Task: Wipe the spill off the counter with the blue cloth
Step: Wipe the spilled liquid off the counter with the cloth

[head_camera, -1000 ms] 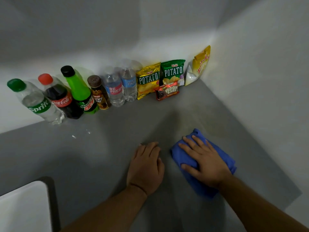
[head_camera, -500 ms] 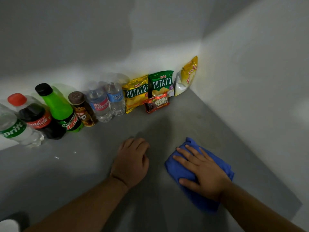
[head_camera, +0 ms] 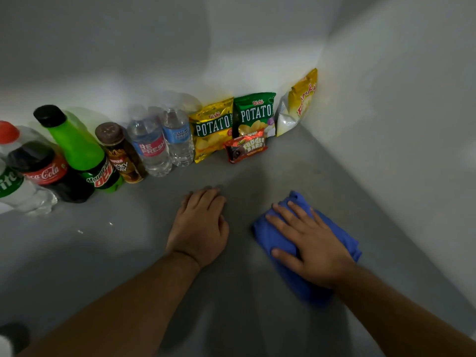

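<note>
Head view, looking down at a grey counter (head_camera: pixel 103 266) set into a white-walled corner. A row of drinks and snacks lines the back wall.

From the far left:
- A clear Sprite bottle (head_camera: pixel 15 186), cut off by the frame edge, its contents colourless.
- A Coca-Cola bottle (head_camera: pixel 43 171) with a red cap, holding dark liquid.
- A Mountain Dew bottle (head_camera: pixel 79 153) with a black cap, bright green almost to the neck.
- A small brown coffee bottle (head_camera: pixel 121 153) with a brown lid, holding a dark drink.
- Two capped water bottles, one with a red and blue Refresh label (head_camera: pixel 150 148) and one with a pale blue label (head_camera: pixel 179 140). Both look clear, and their fill level cannot be told.
- A sealed yellow potato chip bag (head_camera: pixel 211 130).
- A sealed green potato chip bag (head_camera: pixel 255 114), with a red Fudgee Barr packet (head_camera: pixel 246 148) propped in front of it.
- A yellow and white snack bag (head_camera: pixel 298 104), leaning into the corner.

On the counter in front of the soda bottles, a few small droplets (head_camera: pixel 110 223) glint.

Nearer the camera, the left hand (head_camera: pixel 201 225) rests palm down on bare counter, fingers relaxed and holding nothing. Just to its right, apart from it, lies the bunched blue cloth (head_camera: pixel 273 238). The right hand (head_camera: pixel 311 243) presses flat on top of the cloth, with fingers straight and slightly spread, not curled around it. The cloth lies well to the right of the droplets.
</note>
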